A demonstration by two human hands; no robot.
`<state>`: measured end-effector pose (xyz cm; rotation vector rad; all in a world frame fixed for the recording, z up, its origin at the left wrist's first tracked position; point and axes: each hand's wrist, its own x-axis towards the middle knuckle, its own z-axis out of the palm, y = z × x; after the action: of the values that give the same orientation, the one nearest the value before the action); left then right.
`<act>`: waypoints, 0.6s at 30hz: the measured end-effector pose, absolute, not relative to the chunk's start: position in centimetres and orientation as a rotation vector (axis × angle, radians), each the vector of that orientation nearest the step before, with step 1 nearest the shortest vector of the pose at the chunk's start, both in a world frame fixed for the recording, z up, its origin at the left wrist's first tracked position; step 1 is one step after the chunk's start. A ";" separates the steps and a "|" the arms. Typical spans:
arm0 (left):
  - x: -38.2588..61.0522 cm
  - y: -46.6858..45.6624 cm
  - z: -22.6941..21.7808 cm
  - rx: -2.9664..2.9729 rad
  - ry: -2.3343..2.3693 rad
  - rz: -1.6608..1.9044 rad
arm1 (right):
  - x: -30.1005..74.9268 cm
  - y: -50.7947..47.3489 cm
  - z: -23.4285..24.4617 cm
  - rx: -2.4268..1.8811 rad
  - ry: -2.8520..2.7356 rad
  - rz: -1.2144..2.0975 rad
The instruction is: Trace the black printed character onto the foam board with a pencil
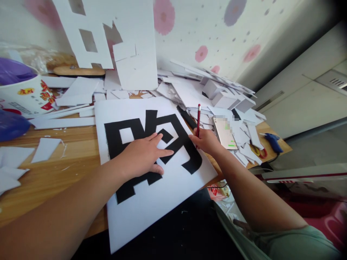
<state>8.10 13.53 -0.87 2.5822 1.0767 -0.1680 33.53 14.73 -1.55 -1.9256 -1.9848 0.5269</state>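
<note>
A large white board [151, 213] lies across the front edge of the wooden table, partly overhanging it. On it rests a black cut-out character [116, 137] with blocky strokes and openings. My left hand [143, 155] lies with fingers spread on the middle of the black cut-out, pressing it against the board. In my right hand [207, 141] is a red pencil [198, 121], held upright with its eraser end up. The pencil stands beside the right-hand edge of the cut-out; its tip is hidden by the fingers.
White board scraps [187, 90] pile up along the wall. A phone [225, 133] lies right of my right hand, with scissors [258, 151] and a blue glue gun [272, 142] beyond. A paper bucket [25, 92] stands at left. A cut white panel [138, 68] leans behind.
</note>
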 end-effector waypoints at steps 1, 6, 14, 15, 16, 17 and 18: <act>8.1 13.5 -0.9 2.583 1.076 -0.163 | 33.6 14.9 -1.6 -1.911 -1.972 0.540; 8.0 13.5 -0.7 2.570 1.064 -0.154 | 34.6 14.3 -2.3 -1.720 -1.556 0.780; 8.2 13.5 -0.4 2.559 1.082 -0.173 | 36.2 9.9 -5.0 -1.504 -1.193 0.752; 8.2 13.6 -0.4 2.556 1.085 -0.167 | 36.2 9.6 -5.2 -1.514 -1.214 0.709; 8.2 13.5 -0.4 2.551 1.089 -0.164 | 36.2 9.4 -5.2 -1.525 -1.233 0.662; 8.2 13.5 -0.3 2.547 1.095 -0.161 | 36.1 9.4 -5.3 -1.536 -1.251 0.623; 8.2 13.4 -0.3 2.543 1.103 -0.154 | 36.0 9.3 -5.2 -1.544 -1.267 0.594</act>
<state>8.20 13.42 -0.27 2.5435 1.1034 -0.1536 36.04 9.35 -5.21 -1.5443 -1.2665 0.5941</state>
